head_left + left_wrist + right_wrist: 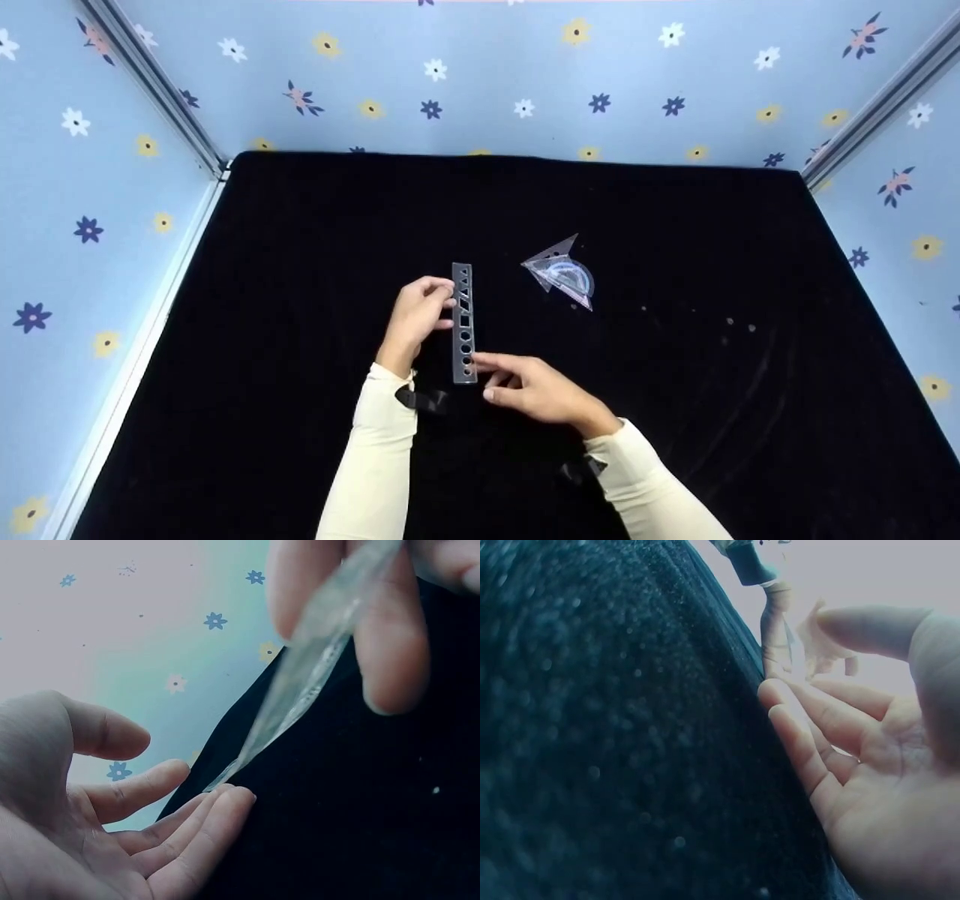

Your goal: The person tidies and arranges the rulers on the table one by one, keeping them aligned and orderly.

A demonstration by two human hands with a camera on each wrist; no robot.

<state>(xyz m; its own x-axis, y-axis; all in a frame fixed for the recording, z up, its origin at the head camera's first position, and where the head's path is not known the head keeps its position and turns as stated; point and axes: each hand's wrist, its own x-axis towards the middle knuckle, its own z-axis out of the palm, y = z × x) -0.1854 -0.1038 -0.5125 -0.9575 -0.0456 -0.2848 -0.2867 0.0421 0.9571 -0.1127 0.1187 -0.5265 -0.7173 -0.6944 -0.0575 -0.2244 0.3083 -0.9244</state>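
A clear plastic stencil ruler [457, 330] with cut-out triangles, circles and other shapes lies lengthwise away from me in the head view. Along its left edge is my left hand [416, 315], fingertips right at the upper half. My right hand [540, 390] reaches the lower right edge with extended fingers, the thumb apart from it. Seen from the left wrist, the ruler [292, 682] slants between the hands, its far end at the left fingertips [238, 799]. The right wrist view shows the right hand [885, 757] with fairly straight fingers and a separate thumb.
Right of the ruler, two clear set squares [564, 245] overlap with a clear protractor [589, 276]. Small pale specks dot the black cloth [675, 225]. Blue flowered panels [480, 82] enclose the back and both sides.
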